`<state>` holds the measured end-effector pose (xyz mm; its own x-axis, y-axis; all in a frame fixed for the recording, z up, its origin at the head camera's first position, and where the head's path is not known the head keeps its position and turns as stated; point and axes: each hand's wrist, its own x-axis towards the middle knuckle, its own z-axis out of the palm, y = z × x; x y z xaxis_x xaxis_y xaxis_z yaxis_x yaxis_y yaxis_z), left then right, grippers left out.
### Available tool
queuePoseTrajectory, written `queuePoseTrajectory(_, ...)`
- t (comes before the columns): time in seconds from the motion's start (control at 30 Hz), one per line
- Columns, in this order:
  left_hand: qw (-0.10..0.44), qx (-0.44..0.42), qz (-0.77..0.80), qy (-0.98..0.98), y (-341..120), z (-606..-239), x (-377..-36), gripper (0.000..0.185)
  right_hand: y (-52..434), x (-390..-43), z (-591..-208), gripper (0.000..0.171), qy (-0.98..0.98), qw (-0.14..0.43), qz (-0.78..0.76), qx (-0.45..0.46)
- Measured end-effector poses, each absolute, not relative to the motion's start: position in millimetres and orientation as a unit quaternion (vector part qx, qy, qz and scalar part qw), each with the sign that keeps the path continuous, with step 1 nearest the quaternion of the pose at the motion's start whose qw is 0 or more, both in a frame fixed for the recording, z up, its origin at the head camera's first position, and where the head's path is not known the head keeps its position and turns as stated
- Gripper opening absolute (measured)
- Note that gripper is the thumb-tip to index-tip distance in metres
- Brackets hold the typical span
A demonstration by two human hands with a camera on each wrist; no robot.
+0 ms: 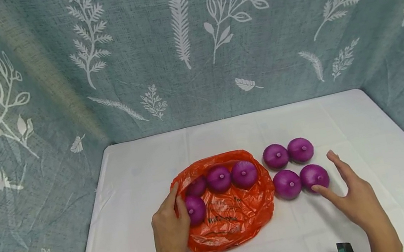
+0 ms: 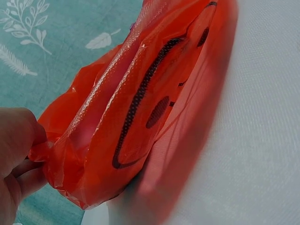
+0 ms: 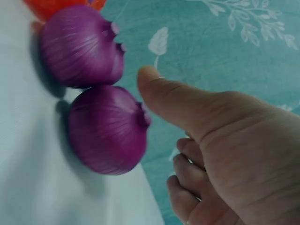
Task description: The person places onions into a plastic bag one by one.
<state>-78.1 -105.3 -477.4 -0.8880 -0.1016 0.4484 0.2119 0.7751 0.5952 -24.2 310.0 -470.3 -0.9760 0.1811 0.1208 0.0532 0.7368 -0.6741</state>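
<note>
The left hand (image 1: 169, 228) pinches the orange bag (image 1: 238, 216) rim at 9 o'clock, holding its mouth open around four onions, while the right hand (image 1: 350, 199), fingers spread and empty, touches the nearest onion (image 1: 314, 177) at the bag's 3 o'clock.

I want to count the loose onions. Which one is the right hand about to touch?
The front right onion of the four outside the bag. The right hand has its thumb tip at it; the other three loose onions lie farther off.
</note>
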Motion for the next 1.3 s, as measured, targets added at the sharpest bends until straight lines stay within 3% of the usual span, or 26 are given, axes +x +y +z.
queuePoseTrajectory(0.2,0.231,-0.030,-0.336,-0.912,-106,-478,-76,0.036,311,-26,-484,0.105,-0.932,0.038,0.355,-0.065)
queuePoseTrajectory(0.43,0.234,-0.031,-0.334,-0.912,-107,-478,-75,0.037,308,-27,-492,0.103,-0.938,0.020,0.339,-0.072)
queuePoseTrajectory(0.8,0.228,-0.036,-0.333,-0.914,-105,-476,-77,0.036,305,-28,-496,0.091,-0.936,0.052,0.338,-0.084)
queuePoseTrajectory(1.3,0.224,-0.034,-0.332,-0.916,-108,-475,-76,0.036,304,-29,-495,0.088,-0.932,0.089,0.332,-0.114)
